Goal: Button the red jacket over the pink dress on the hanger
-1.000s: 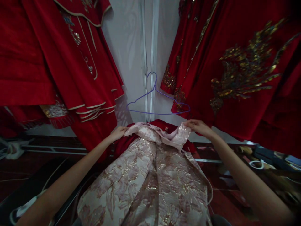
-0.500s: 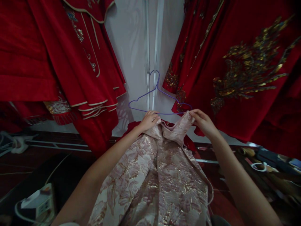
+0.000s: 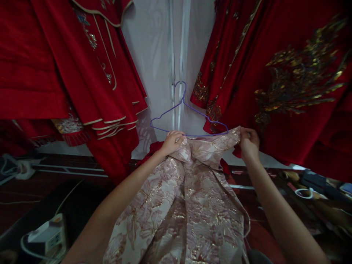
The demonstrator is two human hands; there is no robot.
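A pale pink brocade dress (image 3: 209, 198) with shiny gold floral weave hangs down before me. My left hand (image 3: 173, 143) is closed on its upper left edge, close to the lower bar of a purple wire hanger (image 3: 183, 99). The hanger hangs by its hook against the wall. My right hand (image 3: 249, 142) pinches the far right corner of the dress top, drawn out sideways past the hanger's right end. The hanger's bar runs along the top edge of the dress; whether fabric is looped on it I cannot tell.
Red garments with trim (image 3: 104, 73) hang at left, and a red garment with gold embroidery (image 3: 297, 73) hangs at right. A power strip (image 3: 55, 234) with cables lies on a dark surface at lower left. Assorted items (image 3: 316, 187) lie at lower right.
My right hand has moved to the right, pulling the dress's top corner outward and stretching the top edge. The hanger's right end has shifted slightly right and down. My left hand stays nearly in place.
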